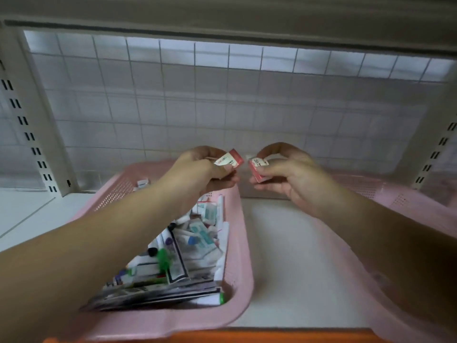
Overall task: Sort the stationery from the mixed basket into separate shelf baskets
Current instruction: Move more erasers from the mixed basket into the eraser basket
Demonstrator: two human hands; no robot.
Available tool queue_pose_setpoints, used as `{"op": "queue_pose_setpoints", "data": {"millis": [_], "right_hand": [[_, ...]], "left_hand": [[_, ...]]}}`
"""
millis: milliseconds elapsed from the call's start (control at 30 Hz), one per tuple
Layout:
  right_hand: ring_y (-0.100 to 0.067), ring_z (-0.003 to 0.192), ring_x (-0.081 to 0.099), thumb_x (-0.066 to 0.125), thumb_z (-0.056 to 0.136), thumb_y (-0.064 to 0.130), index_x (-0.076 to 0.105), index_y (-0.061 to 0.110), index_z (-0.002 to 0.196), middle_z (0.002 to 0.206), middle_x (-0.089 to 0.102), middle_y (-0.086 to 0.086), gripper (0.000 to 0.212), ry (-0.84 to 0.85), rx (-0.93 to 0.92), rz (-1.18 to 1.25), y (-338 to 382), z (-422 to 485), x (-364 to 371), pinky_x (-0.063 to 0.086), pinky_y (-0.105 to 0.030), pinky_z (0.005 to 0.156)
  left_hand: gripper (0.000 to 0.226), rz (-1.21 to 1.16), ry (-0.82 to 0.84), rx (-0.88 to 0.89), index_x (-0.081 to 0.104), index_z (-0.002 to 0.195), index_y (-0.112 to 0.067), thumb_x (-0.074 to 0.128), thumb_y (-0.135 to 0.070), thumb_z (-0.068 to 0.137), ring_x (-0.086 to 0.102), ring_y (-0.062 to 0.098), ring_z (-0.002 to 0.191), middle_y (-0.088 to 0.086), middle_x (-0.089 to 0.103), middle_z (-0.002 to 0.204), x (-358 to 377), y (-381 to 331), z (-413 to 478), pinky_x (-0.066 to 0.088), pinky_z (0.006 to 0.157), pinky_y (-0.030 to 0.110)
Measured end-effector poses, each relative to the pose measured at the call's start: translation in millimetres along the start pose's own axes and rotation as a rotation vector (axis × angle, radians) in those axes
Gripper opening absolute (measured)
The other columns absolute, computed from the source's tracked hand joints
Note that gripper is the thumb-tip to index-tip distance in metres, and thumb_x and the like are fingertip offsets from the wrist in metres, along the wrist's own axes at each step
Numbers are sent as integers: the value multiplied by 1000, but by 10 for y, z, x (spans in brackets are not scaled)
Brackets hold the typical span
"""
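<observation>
White shelf (284, 256) in a store-type bay; wire grid (222, 95) behind, slotted upright (29, 134) at the left, orange strip (272, 336) along the near edge.

Two pink baskets on the shelf. Mixed basket (243, 243) left of centre, piled with markers, pens, flat printed packets and small teal-and-white boxes, all jumbled. Right basket (395, 199) well apart from it, bare shelf between. Its contents are hidden by the forearm; cannot tell what it holds.

Both hands are raised at the far end, close together, each with a small pack.
- Left hand (205, 167): fingers curled, thumb and fingertips pinching the left pack (231, 159). Pack sits over the far right corner of the mixed basket, long axis tilted up toward the right.
- Right hand (289, 174): fingers curled over the top, thumb under, pinching the right pack (258, 169). Pack hangs over the gap just past the mixed basket's rim, long axis steep, leaning down to the right.

The packs nearly meet, near ends just apart. They look alike: small red-pink cartons with a white printed label, "2B" legible on the right one. Light, rigid, easy in a pinch.

Judgement: matching items, so one shared destination. The right basket lies to the right of both, and the right hand is nearer it.
</observation>
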State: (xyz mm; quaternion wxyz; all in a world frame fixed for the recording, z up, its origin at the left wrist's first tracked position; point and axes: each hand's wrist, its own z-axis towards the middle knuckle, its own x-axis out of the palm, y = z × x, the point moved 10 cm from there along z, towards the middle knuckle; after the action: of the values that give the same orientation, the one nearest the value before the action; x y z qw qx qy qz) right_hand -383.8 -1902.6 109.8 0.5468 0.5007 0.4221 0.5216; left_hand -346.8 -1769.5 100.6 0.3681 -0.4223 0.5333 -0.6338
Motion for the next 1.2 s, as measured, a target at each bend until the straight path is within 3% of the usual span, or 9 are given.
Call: {"op": "queue_pose_setpoints", "data": {"millis": [67,233,400,500,700,867,1000,1100,1200], "right_hand": [[-23,62,65,55,80,-18,53,12,81,78,60,-14,30,-11,-23,-86,82,-72,-217,55,-26,60],[-18,73,61,61,77,-17,42,14,108,85,63,-7,48,-63,-88,-260,197,-266,-821,50,-20,58],[-7,61,56,62,79,-13,58,8,95,79,63,-3,26,-38,-33,-427,237,-401,-1422,44,-12,55],[-10,69,57,63,80,-8,62,12,87,80,65,1,21,-42,54,-590,166,-439,-1813,45,-19,63],[-8,79,56,68,79,-1,68,13,99,89,61,6,24,-33,82,-940,-45,-260,-2290,47,-20,69],[-9,81,55,72,76,4,70,11,103,92,63,1,28,115,146,-1154,-300,-100,-2289,37,-11,55],[-12,81,57,74,76,6,69,12,106,93,61,2,31,188,214,-1173,-555,-24,-2253,44,-19,60],[-12,84,58,74,75,5,70,15,104,101,64,0,31,205,214,-1183,-692,32,-2241,45,-20,67],[-14,76,61,67,77,-2,70,12,103,104,67,-7,30,219,210,-1177,-794,47,-2234,49,-20,59]], "left_hand": [[19,25,-4,-17,56,84,-2,48,15,86,65,21,60,18,62,80,192,15,10,58,62,24],[22,85,8,-46,56,82,-2,45,17,87,64,15,50,14,57,78,759,90,53,57,56,22],[19,418,67,20,67,85,-13,61,5,82,59,6,62,1,63,74,1315,161,159,50,64,17],[18,519,75,102,70,88,-12,67,2,78,53,-5,53,-6,63,67,1597,203,202,39,52,6],[24,764,80,157,73,96,-4,74,2,73,63,12,77,5,71,87,2017,448,324,52,81,26],[27,1136,131,190,72,103,-10,76,-15,76,61,6,82,0,71,100,2320,614,421,46,75,17],[32,1359,159,134,72,106,-15,76,-17,75,62,13,98,-2,70,107,2389,821,554,48,89,25],[27,1489,177,106,71,104,-15,72,-13,77,61,15,99,0,68,107,2394,908,653,46,83,21],[21,1663,198,98,68,101,-16,67,-13,80,58,17,102,-1,64,111,2430,998,681,39,83,23]]}}
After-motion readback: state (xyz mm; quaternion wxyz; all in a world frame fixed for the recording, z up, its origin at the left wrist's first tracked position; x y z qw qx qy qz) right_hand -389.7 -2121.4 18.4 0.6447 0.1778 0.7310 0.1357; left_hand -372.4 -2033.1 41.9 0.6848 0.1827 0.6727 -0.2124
